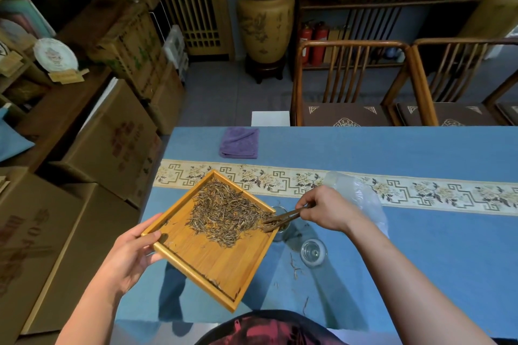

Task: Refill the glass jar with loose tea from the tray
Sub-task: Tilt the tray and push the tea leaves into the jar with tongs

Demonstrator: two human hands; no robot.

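Note:
My left hand (131, 256) grips the left corner of a square bamboo tray (221, 263), holding it tilted above the blue table. A heap of loose tea (224, 211) lies in the tray's upper half, reaching its right corner. My right hand (326, 209) pinches a thin wooden scoop (283, 218) whose tip rests in the tea at that corner. The glass jar (281, 228) stands on the table just beyond the corner, mostly hidden by the tray and scoop. Its glass lid (313, 252) lies to the right of the tray.
A clear plastic bag (361, 196) lies behind my right hand on the patterned runner (420, 190). A folded purple cloth (239, 142) sits near the far table edge. A few tea strands (294, 267) are scattered on the cloth. Wooden chairs stand beyond the table, cardboard boxes to the left.

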